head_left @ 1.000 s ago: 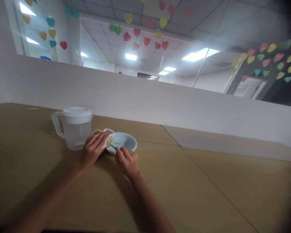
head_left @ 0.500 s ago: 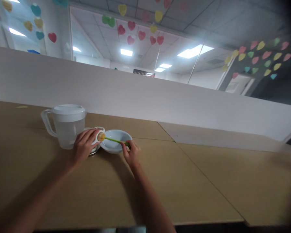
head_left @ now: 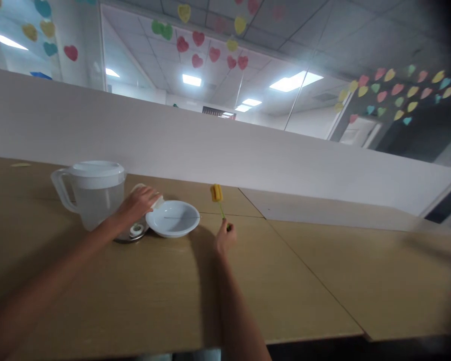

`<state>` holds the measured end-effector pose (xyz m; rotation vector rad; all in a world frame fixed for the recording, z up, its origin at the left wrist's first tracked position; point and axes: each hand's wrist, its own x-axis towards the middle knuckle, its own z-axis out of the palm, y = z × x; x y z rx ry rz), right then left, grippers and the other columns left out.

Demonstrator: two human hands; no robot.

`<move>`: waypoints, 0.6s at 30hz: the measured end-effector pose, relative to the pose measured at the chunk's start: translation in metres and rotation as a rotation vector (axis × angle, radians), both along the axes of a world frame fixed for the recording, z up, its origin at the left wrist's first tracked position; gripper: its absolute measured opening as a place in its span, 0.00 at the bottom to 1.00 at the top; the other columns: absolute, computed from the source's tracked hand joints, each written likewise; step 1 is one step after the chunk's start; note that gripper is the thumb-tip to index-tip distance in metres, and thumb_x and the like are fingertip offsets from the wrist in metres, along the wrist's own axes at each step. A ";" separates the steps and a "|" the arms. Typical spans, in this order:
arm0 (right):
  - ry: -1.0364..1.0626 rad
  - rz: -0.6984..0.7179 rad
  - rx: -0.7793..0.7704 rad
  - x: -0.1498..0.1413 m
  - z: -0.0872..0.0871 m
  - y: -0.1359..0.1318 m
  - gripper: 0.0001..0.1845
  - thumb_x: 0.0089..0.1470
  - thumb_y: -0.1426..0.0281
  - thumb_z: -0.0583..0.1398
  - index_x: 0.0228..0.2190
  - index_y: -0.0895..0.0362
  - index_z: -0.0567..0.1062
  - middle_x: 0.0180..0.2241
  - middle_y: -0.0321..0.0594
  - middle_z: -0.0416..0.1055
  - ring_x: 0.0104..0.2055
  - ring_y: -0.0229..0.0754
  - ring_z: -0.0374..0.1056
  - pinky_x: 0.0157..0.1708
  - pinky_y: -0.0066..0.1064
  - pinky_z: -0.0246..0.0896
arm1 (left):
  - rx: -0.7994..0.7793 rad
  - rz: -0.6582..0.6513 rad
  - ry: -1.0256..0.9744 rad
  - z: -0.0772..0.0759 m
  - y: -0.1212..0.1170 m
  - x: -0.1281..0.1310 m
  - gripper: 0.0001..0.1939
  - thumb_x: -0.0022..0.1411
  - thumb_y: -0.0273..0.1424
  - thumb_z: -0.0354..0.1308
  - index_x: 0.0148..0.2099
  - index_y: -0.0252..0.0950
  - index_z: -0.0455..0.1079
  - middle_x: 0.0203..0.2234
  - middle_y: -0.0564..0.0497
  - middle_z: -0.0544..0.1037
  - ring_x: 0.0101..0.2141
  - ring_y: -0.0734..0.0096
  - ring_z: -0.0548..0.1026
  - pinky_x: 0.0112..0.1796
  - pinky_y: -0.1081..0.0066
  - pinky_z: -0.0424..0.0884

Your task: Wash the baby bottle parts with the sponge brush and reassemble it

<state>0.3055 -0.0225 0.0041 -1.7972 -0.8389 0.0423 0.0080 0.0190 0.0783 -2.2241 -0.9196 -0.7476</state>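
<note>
My right hand [head_left: 224,239] is closed on the green handle of a small brush with a yellow sponge head [head_left: 216,193], held upright to the right of a white bowl [head_left: 173,219]. My left hand [head_left: 138,203] is wrapped over a small white cup-like item [head_left: 156,200] between the clear plastic pitcher [head_left: 92,193] and the bowl. Below that hand lies a round metal dish [head_left: 132,233] with a small white piece in it.
The brown tabletop [head_left: 285,281] runs to a white partition wall [head_left: 248,155] at the back; its front edge shows at lower right. A lighter grey panel [head_left: 342,213] lies along the wall on the right. Coloured paper hearts hang on glass above.
My right hand pulled the brush out of the white item and swung it to the right of the bowl, sponge head up. My left hand moved the white item back toward the pitcher.
</note>
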 end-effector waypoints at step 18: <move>-0.301 0.220 -0.481 -0.020 -0.004 -0.001 0.16 0.58 0.66 0.53 0.36 0.56 0.80 0.37 0.51 0.78 0.39 0.49 0.75 0.32 0.32 0.63 | -0.681 -0.304 -0.904 -0.040 -0.096 0.039 0.27 0.51 0.47 0.63 0.50 0.36 0.73 0.38 0.47 0.80 0.36 0.62 0.77 0.34 0.69 0.74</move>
